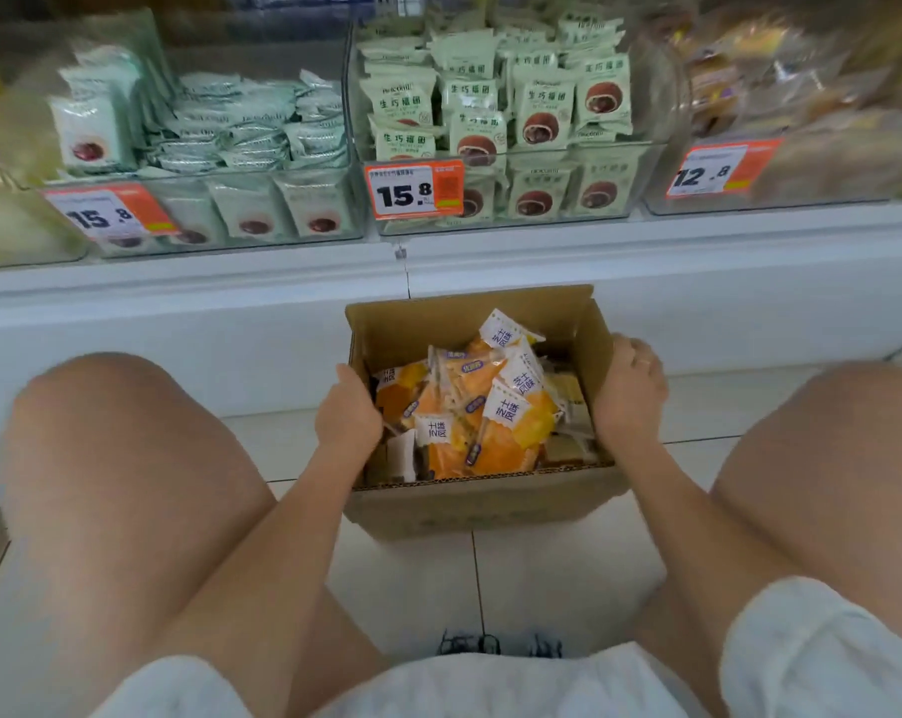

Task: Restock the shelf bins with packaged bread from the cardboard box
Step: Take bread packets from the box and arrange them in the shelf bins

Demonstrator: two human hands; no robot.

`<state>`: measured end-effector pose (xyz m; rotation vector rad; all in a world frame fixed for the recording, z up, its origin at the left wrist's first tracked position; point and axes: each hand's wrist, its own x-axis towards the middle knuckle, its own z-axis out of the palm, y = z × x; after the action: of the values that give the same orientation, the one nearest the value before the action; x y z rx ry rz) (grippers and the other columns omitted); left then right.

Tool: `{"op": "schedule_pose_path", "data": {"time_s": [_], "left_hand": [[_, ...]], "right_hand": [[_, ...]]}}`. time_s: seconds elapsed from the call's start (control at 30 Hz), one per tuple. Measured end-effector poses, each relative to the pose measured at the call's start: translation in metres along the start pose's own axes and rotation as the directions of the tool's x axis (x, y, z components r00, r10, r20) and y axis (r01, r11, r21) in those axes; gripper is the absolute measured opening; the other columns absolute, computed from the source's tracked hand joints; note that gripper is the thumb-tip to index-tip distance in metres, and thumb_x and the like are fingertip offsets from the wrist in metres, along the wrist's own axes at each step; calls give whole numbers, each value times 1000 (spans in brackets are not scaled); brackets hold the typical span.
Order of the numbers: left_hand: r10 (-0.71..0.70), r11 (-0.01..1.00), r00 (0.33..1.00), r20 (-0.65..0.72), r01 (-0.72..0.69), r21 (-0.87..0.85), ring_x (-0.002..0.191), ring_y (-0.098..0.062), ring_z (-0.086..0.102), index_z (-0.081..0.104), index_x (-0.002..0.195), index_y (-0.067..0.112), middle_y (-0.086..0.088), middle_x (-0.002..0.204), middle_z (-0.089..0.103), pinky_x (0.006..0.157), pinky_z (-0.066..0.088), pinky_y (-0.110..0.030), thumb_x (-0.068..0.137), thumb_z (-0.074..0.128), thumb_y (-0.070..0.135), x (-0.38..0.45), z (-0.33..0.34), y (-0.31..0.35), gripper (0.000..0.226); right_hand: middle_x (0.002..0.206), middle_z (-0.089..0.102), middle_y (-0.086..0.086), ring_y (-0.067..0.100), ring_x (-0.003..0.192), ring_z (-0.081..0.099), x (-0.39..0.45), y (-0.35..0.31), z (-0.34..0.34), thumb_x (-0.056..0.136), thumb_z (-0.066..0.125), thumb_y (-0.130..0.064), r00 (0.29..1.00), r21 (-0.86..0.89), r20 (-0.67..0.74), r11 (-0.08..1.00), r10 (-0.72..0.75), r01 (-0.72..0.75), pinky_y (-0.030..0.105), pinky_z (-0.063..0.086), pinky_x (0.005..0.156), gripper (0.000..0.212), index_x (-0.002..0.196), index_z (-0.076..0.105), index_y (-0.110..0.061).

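you've got left hand (347, 414) and right hand (629, 393) curled over the cardboard box (482, 502) walls; next, grab bread packets (482, 406).

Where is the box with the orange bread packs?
In the head view, the cardboard box sits on the floor in the middle, between the person's knees, just below the white shelf. The left hand and right hand grip its sides.
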<state>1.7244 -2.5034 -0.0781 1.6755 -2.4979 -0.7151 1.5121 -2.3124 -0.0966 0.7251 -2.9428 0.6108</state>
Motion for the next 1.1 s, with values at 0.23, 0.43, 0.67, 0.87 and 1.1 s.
{"op": "schedule_pose_path", "data": {"time_s": [0.23, 0.43, 0.67, 0.87, 1.1], "left_hand": [[447, 875, 895, 9, -439, 203, 122, -32, 46, 47, 126, 6, -14, 128, 52, 104, 36, -40, 89, 46, 0, -21, 13, 17, 37], [464, 863, 771, 436, -505, -25, 113, -28, 54, 44, 134, 10, -10, 133, 50, 83, 47, -34, 91, 50, 5, 2, 38, 25, 44], [321, 945, 648, 690, -263, -193, 110, -15, 54, 51, 127, 17, -1, 125, 55, 90, 47, -27, 75, 79, 32, 50, 40, 69, 61], [358, 828, 606, 710, 146, -542, 105, -24, 66, 62, 113, 14, -8, 111, 70, 96, 51, -42, 69, 84, 18, 69, -6, 66, 49], [454, 587, 743, 492, 166, -792, 101, -27, 68, 56, 119, 17, -10, 114, 68, 80, 57, -42, 70, 76, 18, 47, -54, 86, 53]], "right_hand": [[136, 48, 10, 31, 118, 49, -10, -44, 28, 88, 61, -16, 852, 23, 431, 947, -297, 319, 41, 44, 90, 64, 143, 28, -19], [127, 52, 2, 21, 112, 53, 6, -19, 51, 72, 81, -31, 682, 140, 711, 985, -169, 98, 31, 46, 84, 68, 126, 42, -20], [117, 57, -5, 15, 108, 51, 42, -25, 41, 74, 79, -33, 503, 348, 793, 933, -343, 88, 27, 43, 83, 58, 125, 55, -18], [104, 68, -11, 9, 98, 64, 68, -38, -20, 81, 71, -35, 679, 687, 641, 662, -359, -299, 25, 53, 81, 28, 107, 62, -30], [109, 69, -5, 15, 99, 67, 66, -74, -49, 78, 75, -35, 804, 779, 532, 527, -268, -339, 33, 54, 86, 30, 105, 61, -31]]}}
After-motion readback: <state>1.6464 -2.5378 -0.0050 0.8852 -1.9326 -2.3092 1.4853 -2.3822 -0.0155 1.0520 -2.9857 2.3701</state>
